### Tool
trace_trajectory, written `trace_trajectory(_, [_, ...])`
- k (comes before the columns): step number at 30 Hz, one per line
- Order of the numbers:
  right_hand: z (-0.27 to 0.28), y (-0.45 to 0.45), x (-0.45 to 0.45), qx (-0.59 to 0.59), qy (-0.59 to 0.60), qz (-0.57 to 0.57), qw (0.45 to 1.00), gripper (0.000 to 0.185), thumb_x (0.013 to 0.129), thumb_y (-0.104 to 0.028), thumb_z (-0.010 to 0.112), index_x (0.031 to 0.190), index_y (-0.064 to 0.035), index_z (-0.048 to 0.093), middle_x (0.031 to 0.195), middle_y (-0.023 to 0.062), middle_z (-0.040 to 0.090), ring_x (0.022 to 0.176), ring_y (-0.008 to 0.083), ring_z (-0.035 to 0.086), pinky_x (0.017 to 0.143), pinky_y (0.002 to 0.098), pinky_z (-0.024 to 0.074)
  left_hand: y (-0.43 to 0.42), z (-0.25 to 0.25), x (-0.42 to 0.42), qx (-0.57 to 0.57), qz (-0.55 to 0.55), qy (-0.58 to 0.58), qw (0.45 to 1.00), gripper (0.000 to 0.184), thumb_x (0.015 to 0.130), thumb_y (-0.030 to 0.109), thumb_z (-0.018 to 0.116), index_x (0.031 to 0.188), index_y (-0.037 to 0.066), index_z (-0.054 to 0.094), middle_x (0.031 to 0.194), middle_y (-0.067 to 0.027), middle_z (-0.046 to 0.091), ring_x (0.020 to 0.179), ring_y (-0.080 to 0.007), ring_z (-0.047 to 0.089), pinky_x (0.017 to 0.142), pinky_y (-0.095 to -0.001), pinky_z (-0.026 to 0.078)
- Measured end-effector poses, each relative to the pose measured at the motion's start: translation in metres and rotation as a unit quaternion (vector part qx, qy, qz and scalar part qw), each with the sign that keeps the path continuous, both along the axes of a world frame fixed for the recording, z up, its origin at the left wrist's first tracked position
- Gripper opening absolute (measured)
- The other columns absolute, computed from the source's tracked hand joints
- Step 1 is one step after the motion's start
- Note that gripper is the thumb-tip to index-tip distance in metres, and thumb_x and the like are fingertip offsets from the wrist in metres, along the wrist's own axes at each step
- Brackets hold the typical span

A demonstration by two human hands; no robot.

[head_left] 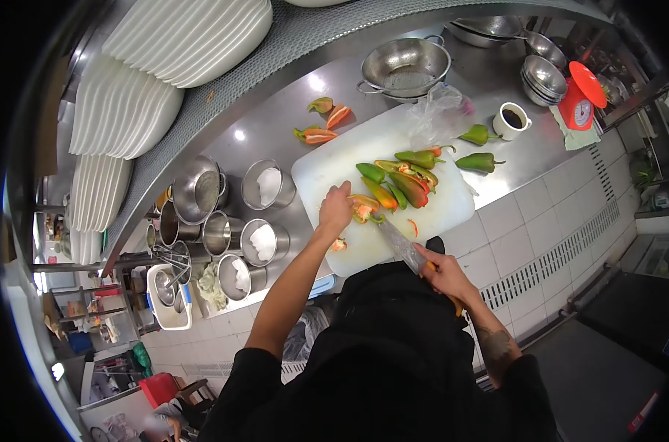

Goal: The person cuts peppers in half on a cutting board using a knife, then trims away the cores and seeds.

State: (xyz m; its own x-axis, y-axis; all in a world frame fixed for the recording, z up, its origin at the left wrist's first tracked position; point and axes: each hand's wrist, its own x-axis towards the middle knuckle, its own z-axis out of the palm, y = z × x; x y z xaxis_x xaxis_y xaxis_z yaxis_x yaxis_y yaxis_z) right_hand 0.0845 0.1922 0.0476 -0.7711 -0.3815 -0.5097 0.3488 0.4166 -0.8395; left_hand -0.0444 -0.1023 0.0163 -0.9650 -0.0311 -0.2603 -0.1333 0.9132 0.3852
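A white cutting board lies on the steel counter, bearing several whole and cut green, orange and red peppers. My left hand is over the board's left part, its fingers closed at an opened pepper piece with pale seeds; the fingertips are partly hidden. In my right hand is the yellow-orange handle of a knife, at the board's near edge. The broad knife blade points up and left, its tip close to the pepper piece. A small cut piece lies near the board's lower left.
Steel pots with white contents stand left of the board. Beyond it are pepper pieces, a colander and a plastic bag. A cup and red scale are at right. Stacked plates fill the upper-left shelf.
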Motion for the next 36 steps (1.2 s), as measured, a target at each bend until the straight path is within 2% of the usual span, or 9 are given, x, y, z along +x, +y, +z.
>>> trace_trajectory(2, [0.001,-0.002,-0.009,-0.012,-0.022,0.002,1.000,0.054,0.096,-0.010,0.056,0.148,-0.0182,0.050,0.070,0.0111,0.064,0.049,0.0154,0.056,0.054,0.0325,0.0520,0.001,-0.001,0.001,-0.013,-0.003,-0.015,1.000,0.025,0.091,0.017,0.069,0.104,0.005,0.052,0.102,-0.0234,0.059,0.094,-0.0449,0.064,0.079,-0.0536,0.053])
trace_trajectory(4, [0.003,-0.003,-0.013,-0.023,-0.044,0.005,0.999,0.054,0.096,-0.010,0.055,0.149,-0.0182,0.049,0.070,0.0089,0.064,0.047,0.0139,0.054,0.050,0.0313,0.0509,0.001,-0.004,0.005,0.019,0.015,0.025,0.999,0.026,0.089,0.018,0.070,0.097,0.004,0.050,0.096,-0.0243,0.059,0.092,-0.0456,0.061,0.077,-0.0537,0.048])
trace_trajectory(7, [0.002,0.005,-0.015,-0.007,-0.037,0.034,0.999,0.054,0.096,-0.010,0.055,0.149,-0.0199,0.050,0.070,0.0060,0.063,0.047,0.0113,0.053,0.047,0.0283,0.0498,0.001,-0.005,0.006,0.015,0.016,0.027,0.999,0.025,0.089,0.017,0.069,0.098,0.004,0.050,0.097,-0.0245,0.059,0.091,-0.0463,0.061,0.077,-0.0546,0.048])
trace_trajectory(12, [-0.010,0.007,-0.014,-0.099,-0.127,0.000,0.987,0.053,0.098,-0.009,0.055,0.149,-0.0227,0.050,0.068,0.0021,0.056,0.045,0.0073,0.048,0.043,0.0251,0.0455,0.003,-0.003,0.010,0.026,0.016,0.038,0.999,0.024,0.090,0.016,0.068,0.099,0.004,0.050,0.097,-0.0248,0.058,0.089,-0.0469,0.061,0.076,-0.0551,0.049])
trace_trajectory(24, [-0.014,0.002,-0.013,-0.164,-0.184,-0.015,0.969,0.053,0.100,-0.007,0.054,0.151,-0.0212,0.047,0.066,0.0006,0.054,0.045,0.0061,0.047,0.041,0.0237,0.0434,0.006,-0.007,0.012,0.004,0.022,0.042,0.999,0.025,0.092,0.017,0.066,0.110,0.005,0.054,0.103,-0.0252,0.059,0.088,-0.0478,0.065,0.073,-0.0550,0.054])
trace_trajectory(29, [-0.014,-0.006,-0.023,-0.140,-0.162,-0.036,0.976,0.052,0.099,-0.009,0.056,0.150,-0.0199,0.048,0.065,0.0005,0.053,0.044,0.0072,0.046,0.040,0.0251,0.0430,0.010,0.000,0.016,-0.012,0.032,0.028,0.999,0.025,0.094,0.021,0.064,0.112,0.007,0.055,0.102,-0.0242,0.061,0.090,-0.0462,0.067,0.074,-0.0544,0.054])
trace_trajectory(32, [-0.011,-0.007,-0.025,-0.106,-0.140,-0.028,0.984,0.053,0.099,-0.011,0.056,0.150,-0.0211,0.049,0.065,0.0004,0.052,0.044,0.0080,0.047,0.041,0.0261,0.0434,0.007,0.025,0.017,-0.040,0.032,-0.038,0.998,0.024,0.094,0.025,0.063,0.110,0.007,0.061,0.103,-0.0250,0.065,0.092,-0.0444,0.068,0.077,-0.0544,0.055])
trace_trajectory(34, [-0.004,-0.005,-0.026,-0.089,-0.131,-0.016,0.987,0.053,0.098,-0.011,0.056,0.150,-0.0219,0.049,0.065,0.0005,0.052,0.044,0.0083,0.048,0.041,0.0264,0.0439,0.002,0.032,0.017,-0.098,-0.040,-0.113,0.988,0.022,0.093,0.025,0.062,0.103,0.007,0.069,0.102,-0.0243,0.069,0.093,-0.0420,0.068,0.079,-0.0541,0.055])
trace_trajectory(36, [0.005,-0.001,-0.032,-0.044,-0.103,0.029,0.993,0.051,0.099,-0.010,0.055,0.149,-0.0216,0.051,0.066,-0.0010,0.052,0.046,0.0064,0.046,0.043,0.0241,0.0442,-0.005,0.026,0.015,-0.091,-0.063,-0.083,0.990,0.020,0.091,0.025,0.064,0.097,0.006,0.070,0.096,-0.0234,0.070,0.091,-0.0417,0.069,0.079,-0.0530,0.054])
